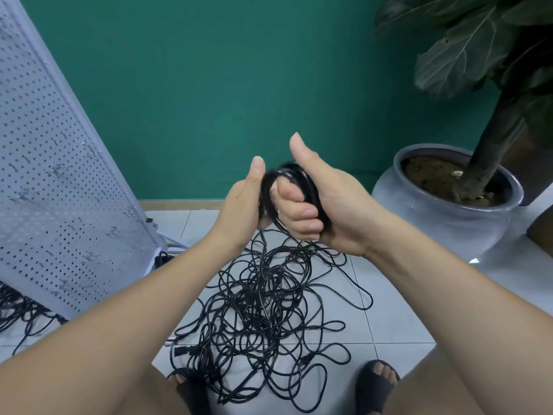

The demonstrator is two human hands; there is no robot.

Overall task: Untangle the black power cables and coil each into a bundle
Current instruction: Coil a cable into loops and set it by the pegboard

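Head view, grip: right hand (326, 205) has its fingers curled through and round a small coil of black power cable (294, 178), with the thumb sticking up clear of it. I judge this hand serves as the former that keeps the loops one size.
Left hand: left hand (239, 205) lies against the coil's other side, thumb up. Its fingers are hidden behind the loops, so I cannot tell whether it pinches cable.
Feed strand: single black strand (263, 253) drops from under the hands into the tangled heap of black cables (263, 310). It is probably held high so its own weight helps it pull free.
Coil position: above the heap's far edge, well off the floor.
Heap: loose loops spread over pale grey floor tiles (389, 324), with a black plug (182, 350) at the near-left edge. Most of the task looks undone.
Feet: dark sandals (377, 384) at the heap's near side, one on each flank.
Left of heap: leaning white perforated metal panel (59, 175), with more black cable (18, 307) at its foot.
Right of heap: grey glazed pot (443, 223) holding a large-leafed plant.
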